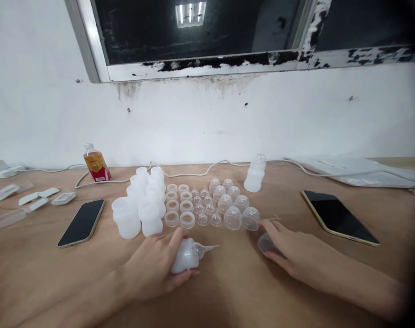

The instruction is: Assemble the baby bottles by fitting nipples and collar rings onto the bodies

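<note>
My left hand (163,262) is wrapped round a white baby bottle (186,256), tipped on its side, its clear nipple (201,249) pointing right. A clear domed cap (265,243) lies under the fingers of my right hand (286,243), gripped at its side and partly hidden by them. Beyond my hands stand several white bottle bodies (126,221) in rows. Beside them are flat collar rings (187,220), clear nipples (216,219) and more domed caps (232,217). One capped bottle (254,175) stands upright behind the caps.
A phone (82,223) lies at left, another phone (339,217) at right. White plastic cases (64,198) and a drink bottle (96,164) are at the left. A white cable (194,174) runs along the back, near a plastic bag (358,171) by the wall.
</note>
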Available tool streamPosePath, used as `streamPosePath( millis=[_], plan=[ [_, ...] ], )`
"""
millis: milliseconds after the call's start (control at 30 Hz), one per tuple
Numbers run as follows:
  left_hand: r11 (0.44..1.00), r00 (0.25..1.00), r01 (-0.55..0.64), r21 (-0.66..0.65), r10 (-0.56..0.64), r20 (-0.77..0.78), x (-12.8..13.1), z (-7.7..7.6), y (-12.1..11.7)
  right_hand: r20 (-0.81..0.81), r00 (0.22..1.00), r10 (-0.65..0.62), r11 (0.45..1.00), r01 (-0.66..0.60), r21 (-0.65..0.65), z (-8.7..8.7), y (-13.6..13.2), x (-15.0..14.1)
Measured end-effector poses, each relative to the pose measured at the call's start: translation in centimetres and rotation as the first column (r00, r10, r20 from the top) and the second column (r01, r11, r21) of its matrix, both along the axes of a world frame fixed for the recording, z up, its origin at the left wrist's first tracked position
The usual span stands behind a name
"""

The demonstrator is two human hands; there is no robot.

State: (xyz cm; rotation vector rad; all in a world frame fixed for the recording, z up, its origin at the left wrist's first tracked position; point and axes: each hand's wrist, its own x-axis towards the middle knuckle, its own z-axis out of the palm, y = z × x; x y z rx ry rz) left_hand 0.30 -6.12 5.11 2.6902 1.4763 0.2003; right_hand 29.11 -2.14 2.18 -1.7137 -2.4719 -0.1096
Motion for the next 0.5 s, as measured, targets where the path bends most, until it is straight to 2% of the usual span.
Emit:
streamPosePath(
  millis=[100,167,233,300,367,400,433,467,500],
  plan=[
    [1.0,1.0,-0.008,-0.004,0.008,-0.001,0.4,0.2,0.2,0.05,0.996,-0.078,0.991,0.082,-0.103,0.1,1.4,-2.0],
    [1.0,1.0,-0.022,-0.007,0.022,0.014,0.4,0.0,0.4,0.074,0.993,-0.087,0.993,0.093,-0.076,0.3,2.1,-2.7],
    [0.999,0.999,-0.04,-0.013,0.041,0.034,0.3,-0.2,0.5,0.132,0.985,-0.111,0.994,0.11,0.021,0.6,2.2,-2.9],
    [0.998,0.998,-0.052,-0.021,0.053,0.046,0.3,-0.5,0.7,0.147,0.975,-0.166,0.975,0.14,0.174,1.3,1.7,-3.1],
    [0.999,0.998,-0.035,-0.019,0.036,0.055,0.5,-0.8,1.0,0.048,0.99,-0.136,0.957,0.119,0.265,2.3,0.9,-3.7],
    [1.0,0.998,-0.015,-0.01,0.016,0.062,0.8,-0.9,1.1,-0.04,0.997,-0.061,0.967,0.069,0.247,2.8,0.4,-4.3],
    [1.0,0.998,0.006,0.004,-0.007,0.069,1.1,-1.1,1.3,-0.138,0.99,0.039,0.985,-0.015,0.172,3.3,0.0,-4.9],
    [0.999,0.997,0.027,0.019,-0.028,0.075,1.5,-1.2,1.5,-0.238,0.964,0.118,0.993,-0.11,0.047,3.7,-0.3,-5.7],
    [0.999,0.996,0.042,0.031,-0.044,0.077,1.9,-1.4,1.7,-0.335,0.929,0.16,0.976,-0.199,-0.085,3.8,-0.5,-6.5]
  ],
)
